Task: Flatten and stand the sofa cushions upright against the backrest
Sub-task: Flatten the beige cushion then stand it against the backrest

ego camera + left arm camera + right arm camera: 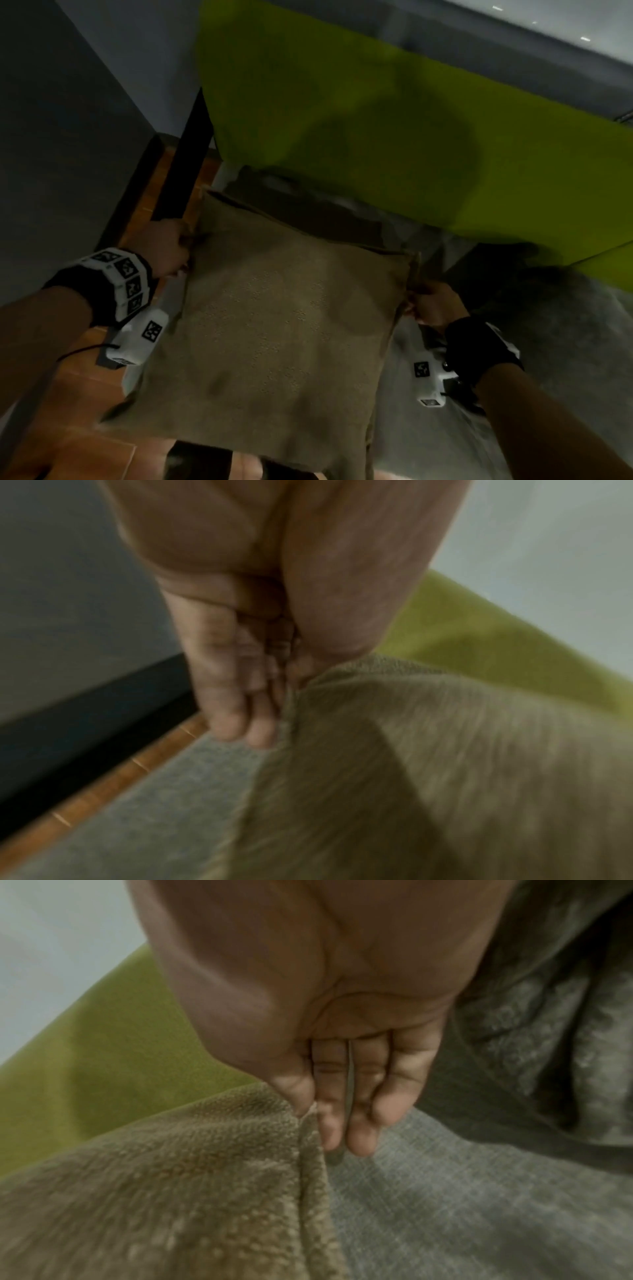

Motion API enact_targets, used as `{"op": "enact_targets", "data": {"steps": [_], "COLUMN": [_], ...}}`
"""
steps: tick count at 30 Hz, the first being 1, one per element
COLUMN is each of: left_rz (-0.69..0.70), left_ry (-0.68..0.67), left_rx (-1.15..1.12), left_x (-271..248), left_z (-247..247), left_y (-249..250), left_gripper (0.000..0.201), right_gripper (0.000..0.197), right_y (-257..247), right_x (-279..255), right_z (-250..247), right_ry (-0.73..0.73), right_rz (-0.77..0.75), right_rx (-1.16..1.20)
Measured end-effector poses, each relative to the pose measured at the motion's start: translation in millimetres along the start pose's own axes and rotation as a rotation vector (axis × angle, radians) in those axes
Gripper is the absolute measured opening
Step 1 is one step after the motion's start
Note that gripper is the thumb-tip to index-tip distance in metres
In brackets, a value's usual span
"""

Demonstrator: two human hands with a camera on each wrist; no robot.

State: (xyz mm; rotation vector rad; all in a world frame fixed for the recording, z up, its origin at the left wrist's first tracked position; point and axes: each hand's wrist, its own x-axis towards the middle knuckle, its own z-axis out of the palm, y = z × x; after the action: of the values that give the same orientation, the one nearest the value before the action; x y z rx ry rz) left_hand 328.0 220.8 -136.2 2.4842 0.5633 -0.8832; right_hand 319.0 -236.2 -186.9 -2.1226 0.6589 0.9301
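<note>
A person's left hand [168,248] and right hand [433,305] pinch the two upper corners of a tan cushion [281,329], thumb pressed against fingers [236,696] on the fabric edge at each side. The cushion hangs between the hands and spreads below them over a grey sofa seat [479,1204]. Beyond the fingertips stands a green backrest [376,120], apart from the cushion.

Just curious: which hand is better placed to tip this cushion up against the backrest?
Neither clearly: left hand and right hand each pinch an upper corner of the tan cushion, facing the green backrest.
</note>
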Motion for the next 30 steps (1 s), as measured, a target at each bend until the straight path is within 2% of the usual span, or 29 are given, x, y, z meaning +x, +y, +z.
{"op": "enact_targets", "data": {"steps": [4, 6, 7, 8, 9, 12, 14, 17, 20, 22, 23, 25, 26, 27, 29, 30], "left_rz": [0.046, 0.060, 0.092, 0.129, 0.157, 0.186, 0.141, 0.149, 0.211, 0.223, 0.289, 0.568, 0.666, 0.680, 0.616, 0.582], "left_ry": [0.031, 0.060, 0.093, 0.122, 0.146, 0.199, 0.240, 0.312, 0.384, 0.352, 0.327, 0.287, 0.227, 0.140, -0.024, -0.079], "left_rx": [-0.232, -0.273, -0.242, -0.213, -0.160, -0.042, 0.058, 0.115, 0.041, -0.142, -0.214, -0.228, -0.149, -0.029, 0.235, 0.301], "left_x": [10.6, 22.5, 30.4, 36.2, 39.9, 51.0, 53.1, 49.4, 44.3, 27.0, 15.5, -18.3, -34.5, -51.8, -70.4, -73.1], "left_z": [-14.4, -21.0, -23.3, -26.1, -29.6, -39.4, -43.2, -38.2, -25.3, -23.9, -22.9, -15.3, -5.9, 7.1, 41.6, 58.8], "left_y": [22.8, 32.4, 37.4, 42.0, 46.5, 48.1, 42.5, 37.7, 38.7, 43.3, 44.2, 42.9, 37.4, 30.9, 10.7, 1.6], "left_gripper": [0.019, 0.013, 0.025, 0.035, 0.038, 0.024, 0.024, 0.028, 0.034, 0.043, 0.041, 0.033, 0.041, 0.056, 0.081, 0.088], "right_gripper": [0.019, 0.017, 0.015, 0.009, 0.004, 0.012, 0.014, 0.030, 0.032, 0.043, 0.052, 0.062, 0.063, 0.064, 0.067, 0.068], "right_y": [-15.3, -24.4, -28.0, -31.8, -33.9, -33.0, -28.2, -23.3, -35.4, -41.6, -40.4, -38.3, -36.4, -32.1, -19.6, -11.1], "right_x": [7.0, 12.3, 14.6, 16.9, 18.1, 22.9, 25.6, 30.2, 13.0, -13.1, -26.5, -63.1, -81.6, -95.3, -107.0, -102.4], "right_z": [2.9, -2.1, -4.8, -8.1, -11.3, -21.4, -29.3, -29.4, -13.9, 2.7, 13.2, 38.6, 54.8, 70.9, 99.8, 111.6], "right_ry": [0.124, 0.150, 0.152, 0.161, 0.171, 0.228, 0.220, 0.216, 0.367, 0.436, 0.441, 0.404, 0.340, 0.244, 0.070, 0.044], "right_rz": [0.021, 0.012, 0.000, -0.019, -0.055, -0.093, -0.054, -0.042, -0.137, -0.295, -0.387, -0.597, -0.709, -0.800, -0.851, -0.843], "right_rx": [0.324, 0.439, 0.457, 0.395, 0.316, 0.125, 0.057, -0.122, -0.369, -0.371, -0.396, -0.520, -0.574, -0.607, -0.668, -0.708]}}
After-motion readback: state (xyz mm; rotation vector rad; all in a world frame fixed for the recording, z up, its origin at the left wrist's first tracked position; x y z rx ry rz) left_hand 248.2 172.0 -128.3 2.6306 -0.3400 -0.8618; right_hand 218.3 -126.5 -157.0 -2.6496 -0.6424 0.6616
